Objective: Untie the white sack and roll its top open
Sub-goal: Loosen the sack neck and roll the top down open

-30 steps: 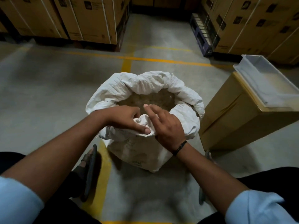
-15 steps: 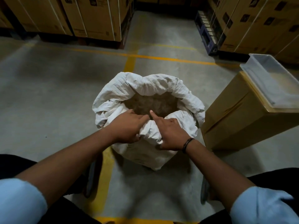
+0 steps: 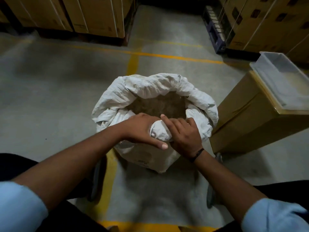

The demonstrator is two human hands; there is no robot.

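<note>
The white sack (image 3: 150,87) stands upright on the concrete floor in the middle of the head view. Its mouth is open and its top is rolled outward into a thick rim, with brownish contents (image 3: 158,104) showing inside. My left hand (image 3: 140,129) and my right hand (image 3: 184,133) sit side by side on the near part of the rim, both gripping the bunched roll of fabric between them. My left thumb lies along the sack's outer wall. My right wrist carries a dark band.
A tall cardboard box (image 3: 247,121) with a translucent plastic tray (image 3: 282,79) on top stands just right of the sack. Stacks of cartons (image 3: 93,15) on pallets line the far side. Yellow lines (image 3: 133,62) mark the floor. My feet rest on either side of the sack.
Both hands have pressed the near part of the rim further down and outward, so the roll between them is thicker. My left thumb has slid down the sack's outer wall.
</note>
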